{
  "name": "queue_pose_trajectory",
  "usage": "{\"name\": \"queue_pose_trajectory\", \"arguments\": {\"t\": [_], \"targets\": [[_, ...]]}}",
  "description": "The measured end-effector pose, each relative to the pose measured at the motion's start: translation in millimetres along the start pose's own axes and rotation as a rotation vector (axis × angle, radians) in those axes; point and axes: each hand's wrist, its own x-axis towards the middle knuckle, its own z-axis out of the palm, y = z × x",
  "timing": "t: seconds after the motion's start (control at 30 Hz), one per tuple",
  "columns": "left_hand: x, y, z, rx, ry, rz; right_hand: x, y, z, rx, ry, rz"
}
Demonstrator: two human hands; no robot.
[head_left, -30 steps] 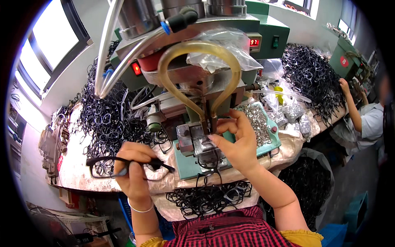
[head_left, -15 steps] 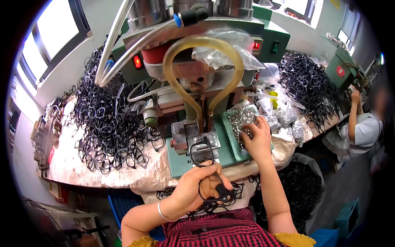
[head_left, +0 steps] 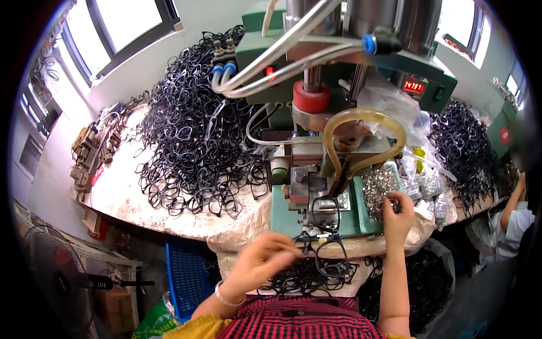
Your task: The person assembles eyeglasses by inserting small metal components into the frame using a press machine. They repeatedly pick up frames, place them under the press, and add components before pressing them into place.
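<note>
Left hand (head_left: 262,261) low and near, fingers curled and somewhat blurred, closed around one lens ring of a black eyeglass frame (head_left: 330,257) at the near edge of the green machine base (head_left: 280,217); other lens ring free to the right of the fingers, hanging over a heap of black frames in the lap tray (head_left: 307,279). Right hand (head_left: 398,217) farther and to the right, fingertips pinched down into a pile of small shiny metal parts (head_left: 377,189) on the right part of the base; whether anything sits between the fingertips, impossible to tell. Between the two hands, a second black frame (head_left: 326,208) lying flat on the metal fixture plate under the press head. Above that, a loop of yellowish hose (head_left: 364,121), a red collar (head_left: 311,97) on the machine column, grey tubes with blue fittings running up and left. Far left, a large tangled mound of black frames (head_left: 192,144) spread over the pale bench top (head_left: 121,195). Far right, another dark mound of frames (head_left: 463,147), with clear plastic bags (head_left: 429,186) just near of it. At the right edge, another person's arm (head_left: 511,206) at a neighbouring station. Below the bench on the left, a blue crate (head_left: 183,277) and a floor fan (head_left: 53,277). Silver bangle (head_left: 226,296) on the left wrist.
</note>
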Motion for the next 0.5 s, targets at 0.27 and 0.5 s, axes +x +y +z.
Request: {"name": "queue_pose_trajectory", "arguments": {"t": [0.27, 0.5], "targets": [[25, 42, -118, 1.275, 0.731, 0.463, 19, 1, 39, 0.721, 0.089, 0.337], [81, -82, -178, 1.670, 0.688, 0.260, 13, -25, 27, 0.456, -0.062, 0.275]]}}
